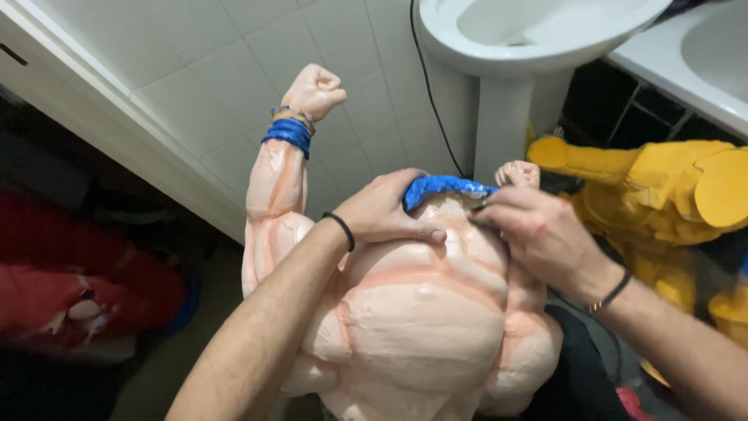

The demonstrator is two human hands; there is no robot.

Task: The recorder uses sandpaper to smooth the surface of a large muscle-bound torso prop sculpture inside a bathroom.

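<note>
Muscular figure (425, 312): a large pale, flesh-toned sculpted torso fills the lower centre of the frame, chest up toward the camera, with orange-pink shading in the muscle grooves. One arm rises to a clenched fist at upper centre-left.
Yellow figure (662, 191): a bulky yellow sculpted shape at the right edge, just beside the torso's far shoulder.
Washbasin pedestal (506, 109): white, at the top centre, close behind the figure's head end; a black cable (428, 86) hangs down the tiled wall beside it.
Red heap (70, 288): dark red shapes in the dim lower left, blurred.
Left hand (386, 212): lies flat across the top of the chest, fingers spread and pressing down, thumb near the blue piece; its grip holds nothing closed, it braces the figure.
Right hand (538, 234): fingers pinched narrowly at the edge of the blue piece; whether a small tool sits between them cannot be told.
Blue piece (444, 187): a curved blue strip at the neck, centre frame, between the two hands.
Blue wristband (290, 134): wraps the raised arm below the fist.
Doing it well: judged from the pose, a steady bracing hand and small, slow pinches at the strip's edge suit best.
Room: tight at the top and right; more open toward the left.
</note>
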